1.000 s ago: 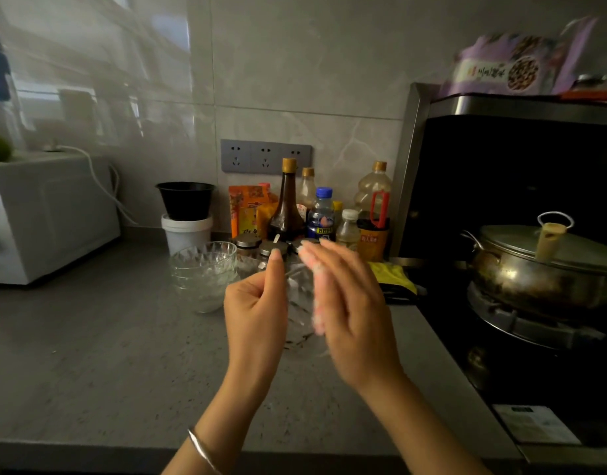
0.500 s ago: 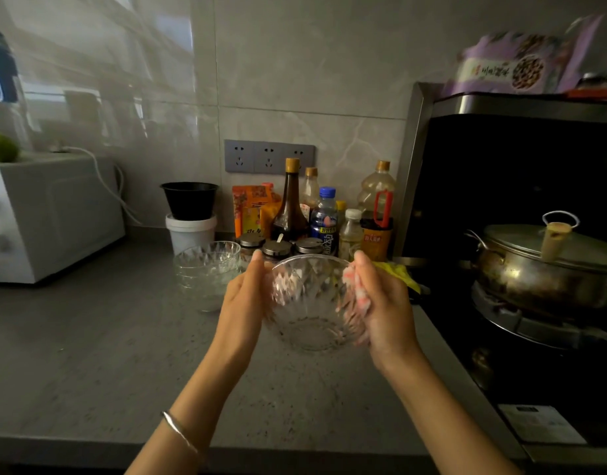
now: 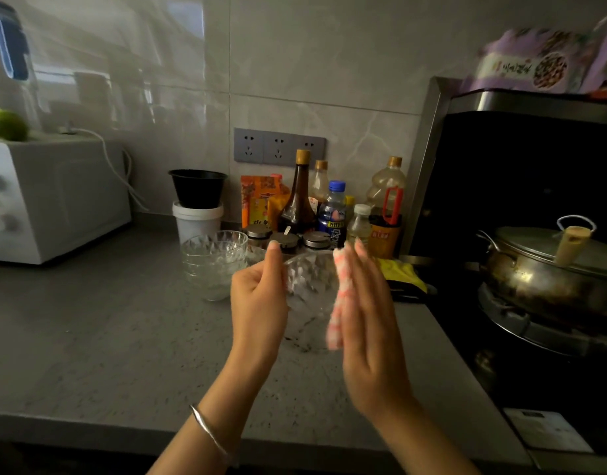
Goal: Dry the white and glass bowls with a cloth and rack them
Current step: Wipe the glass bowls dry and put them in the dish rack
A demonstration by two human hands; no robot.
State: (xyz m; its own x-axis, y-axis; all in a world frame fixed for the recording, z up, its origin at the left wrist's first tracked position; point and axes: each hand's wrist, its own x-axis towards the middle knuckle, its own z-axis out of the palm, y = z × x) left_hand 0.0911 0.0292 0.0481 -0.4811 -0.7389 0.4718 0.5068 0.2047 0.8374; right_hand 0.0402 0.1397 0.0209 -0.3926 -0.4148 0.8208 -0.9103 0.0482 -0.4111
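Holding the glass bowl (image 3: 309,296) tipped on its side above the bench (image 3: 89,337), the left hand (image 3: 257,303) curls round its 9 o'clock wall. That steadies it, so the right hand (image 3: 367,320), fingers straight, can press the cloth (image 3: 340,303) flat against the 3 o'clock side. Stacked bowls (image 3: 214,262) stand at 10 o'clock; no rack shows.

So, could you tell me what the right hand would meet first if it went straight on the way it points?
Probably the small white-capped bottle; the right hand, pressing the cloth to the glass bowl, points that way, but depth is unclear.
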